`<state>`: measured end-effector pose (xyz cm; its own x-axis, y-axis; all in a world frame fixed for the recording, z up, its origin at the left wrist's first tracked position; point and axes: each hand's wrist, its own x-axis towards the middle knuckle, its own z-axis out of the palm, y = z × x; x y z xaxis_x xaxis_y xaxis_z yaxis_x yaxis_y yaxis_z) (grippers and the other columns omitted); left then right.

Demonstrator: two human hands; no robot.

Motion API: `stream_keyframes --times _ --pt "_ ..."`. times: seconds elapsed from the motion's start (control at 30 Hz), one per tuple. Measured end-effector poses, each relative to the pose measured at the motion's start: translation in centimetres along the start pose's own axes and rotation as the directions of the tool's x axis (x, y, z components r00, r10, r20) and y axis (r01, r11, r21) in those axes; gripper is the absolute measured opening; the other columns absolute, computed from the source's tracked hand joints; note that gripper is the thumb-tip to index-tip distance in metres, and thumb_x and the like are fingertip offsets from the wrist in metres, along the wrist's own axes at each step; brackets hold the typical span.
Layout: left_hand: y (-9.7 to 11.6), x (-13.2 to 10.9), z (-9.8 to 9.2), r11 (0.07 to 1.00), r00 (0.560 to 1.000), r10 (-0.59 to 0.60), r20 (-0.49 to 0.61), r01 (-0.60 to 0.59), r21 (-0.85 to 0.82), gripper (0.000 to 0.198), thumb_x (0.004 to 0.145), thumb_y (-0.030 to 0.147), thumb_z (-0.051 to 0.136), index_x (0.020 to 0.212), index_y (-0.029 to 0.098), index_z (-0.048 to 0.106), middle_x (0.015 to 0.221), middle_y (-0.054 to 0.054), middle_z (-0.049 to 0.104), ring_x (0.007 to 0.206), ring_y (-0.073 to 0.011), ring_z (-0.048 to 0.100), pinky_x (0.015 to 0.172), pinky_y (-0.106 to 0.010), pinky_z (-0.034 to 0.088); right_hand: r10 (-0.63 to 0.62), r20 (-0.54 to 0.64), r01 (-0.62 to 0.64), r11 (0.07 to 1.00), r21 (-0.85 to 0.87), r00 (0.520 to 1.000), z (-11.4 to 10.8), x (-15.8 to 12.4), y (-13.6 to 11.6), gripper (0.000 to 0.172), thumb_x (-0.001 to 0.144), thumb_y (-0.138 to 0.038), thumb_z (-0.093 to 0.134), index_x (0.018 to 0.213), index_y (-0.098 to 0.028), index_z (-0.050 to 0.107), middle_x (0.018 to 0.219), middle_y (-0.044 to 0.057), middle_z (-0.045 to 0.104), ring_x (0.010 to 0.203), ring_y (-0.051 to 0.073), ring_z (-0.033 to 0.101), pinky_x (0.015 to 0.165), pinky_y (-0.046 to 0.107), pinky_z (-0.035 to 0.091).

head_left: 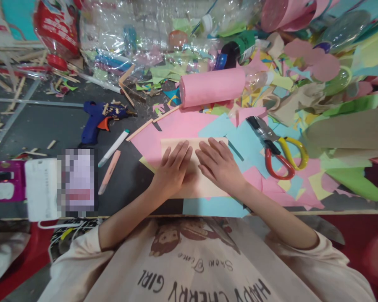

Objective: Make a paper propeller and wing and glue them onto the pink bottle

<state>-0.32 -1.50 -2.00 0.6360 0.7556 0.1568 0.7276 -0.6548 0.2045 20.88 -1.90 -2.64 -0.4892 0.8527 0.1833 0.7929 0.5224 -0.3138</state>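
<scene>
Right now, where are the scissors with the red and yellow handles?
In the head view, the scissors lie right of centre on scattered coloured paper, to the right of the right hand and apart from it.

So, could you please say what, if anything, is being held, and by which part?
Nothing appears gripped; the left hand and right hand rest palm-down on the peach paper.

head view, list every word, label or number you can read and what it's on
"HAPPY CHERRY GIRL", upside down, on the shirt
"Time", upside down, on the shirt; the word before it looks like "Show" or "Snow"
Too blurred or small: red bottle label, green bottle label, white box
Pixelated: screen
None visible: cream paper
</scene>
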Motion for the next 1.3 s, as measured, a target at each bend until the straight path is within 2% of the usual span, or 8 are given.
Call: stream_keyframes --times 0.2,0.47,0.63,0.87,1.1,1.3 --pt "0.08 0.16 -0.12 0.999 1.0 0.004 0.0 -0.004 0.035 0.057 0.1 0.036 0.039 0.146 0.003 0.035 0.145 -0.024 0.051 0.142 -0.0311 0.043 0.116 -0.047 0.031 -0.025 -0.031 0.024 0.999 -0.029 0.999 0.04 0.24 -0.05 0.036 0.098 -0.032 0.047 0.131 -0.023 0.059 0.141 0.01 0.061 0.139 0.029 0.047 0.114 0.055 0.038" --pt "0.05 0.11 0.02 0.998 1.0 0.003 -0.009 -0.003 0.056 0.058 0.1 0.037 0.039 0.147 0.004 0.033 0.145 -0.023 0.051 0.142 -0.03 0.043 0.117 -0.045 0.028 0.003 0.005 -0.003 1.0 0.005 1.0 -0.18 0.48 -0.06 0.032 0.098 -0.033 0.043 0.123 -0.025 0.061 0.141 0.008 0.06 0.139 0.029 0.047 0.113 0.056 0.039" --pt "0.05 0.1 0.0 1.0 1.0 -0.001 -0.003 0.001 0.026 0.06 0.099 0.037 0.041 0.148 0.004 0.031 0.146 -0.024 0.05 0.143 -0.0302 0.041 0.118 -0.046 0.028 0.005 0.009 -0.005 1.0 0.017 1.0 -0.22 0.57 0.05 0.042 0.098 -0.036 0.042 0.134 -0.018 0.054 0.139 0.013 0.061 0.137 0.029 0.048 0.114 0.055 0.038" --pt "0.02 0.12 -0.08 1.0 1.0 -0.009 0.016 0.009 -0.002 0.059 0.099 0.037 0.041 0.147 0.003 0.033 0.147 -0.025 0.049 0.143 -0.0312 0.041 0.117 -0.047 0.028 -0.021 0.039 0.02 1.0 0.005 0.999 -0.29 0.68 0.26 0.039 0.099 -0.035 0.041 0.132 -0.023 0.059 0.141 0.01 0.059 0.138 0.03 0.046 0.113 0.056 0.038" --pt "0.08 0.13 -0.04 1.0 1.0 -0.012 0.009 0.012 0.018 0.057 0.1 0.037 0.039 0.146 0.004 0.034 0.145 -0.024 0.051 0.143 -0.0302 0.041 0.117 -0.046 0.027 -0.058 0.005 0.058 0.998 -0.034 0.998 -0.36 0.67 0.04 0.033 0.098 -0.03 0.043 0.124 -0.024 0.063 0.141 0.011 0.059 0.138 0.033 0.046 0.11 0.058 0.039" --pt "0.01 0.44 -0.47 1.0 1.0 -0.011 0.001 0.011 0.023 0.055 0.098 0.037 0.042 0.143 0.004 0.04 0.144 -0.024 0.052 0.139 -0.0304 0.045 0.114 -0.045 0.029 -0.096 -0.076 0.092 0.995 -0.048 0.992 -0.59 0.59 -0.14 0.024 0.097 -0.028 0.045 0.107 -0.02 0.065 0.131 0.011 0.066 0.131 0.032 0.053 0.106 0.052 0.044"
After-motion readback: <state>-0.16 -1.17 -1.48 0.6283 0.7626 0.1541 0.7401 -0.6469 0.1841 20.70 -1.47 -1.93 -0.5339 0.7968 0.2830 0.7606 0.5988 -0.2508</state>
